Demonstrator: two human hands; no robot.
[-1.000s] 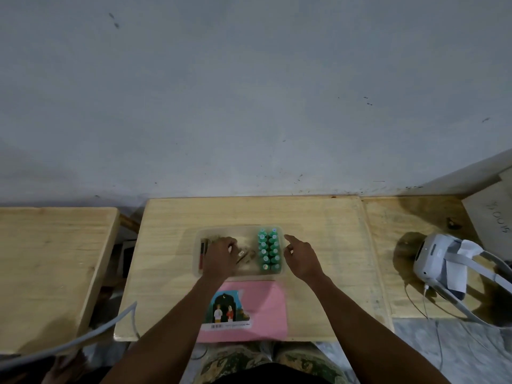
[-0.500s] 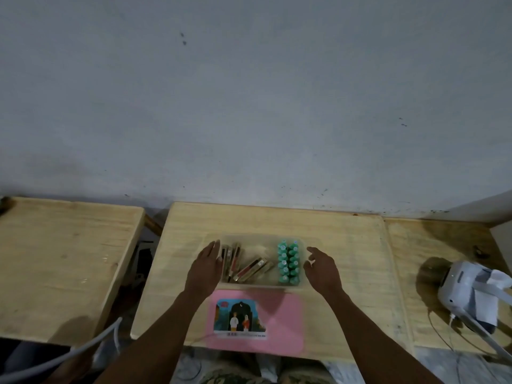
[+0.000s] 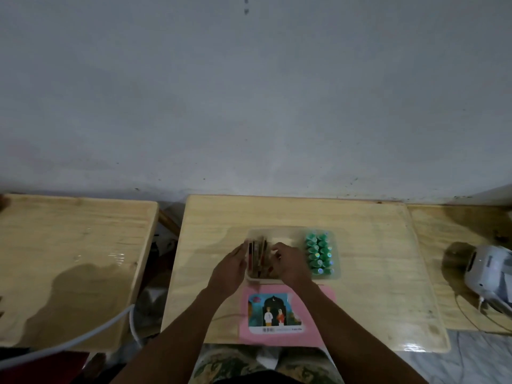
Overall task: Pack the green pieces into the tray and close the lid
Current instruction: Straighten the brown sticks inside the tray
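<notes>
inside the clear tray (image 3: 336, 276), the green pieces (image 3: 319, 255) fill its right side. both hands, left hand (image 3: 231, 268) and right hand (image 3: 288, 263), press brown sticks (image 3: 257, 256) together at its left; fingers curled, grip unclear. best squared flush before lidding.

We are reaching both forearms forward, left hand (image 3: 231, 268) and right hand (image 3: 288, 263) close together, fingers seemingly curled.
</notes>
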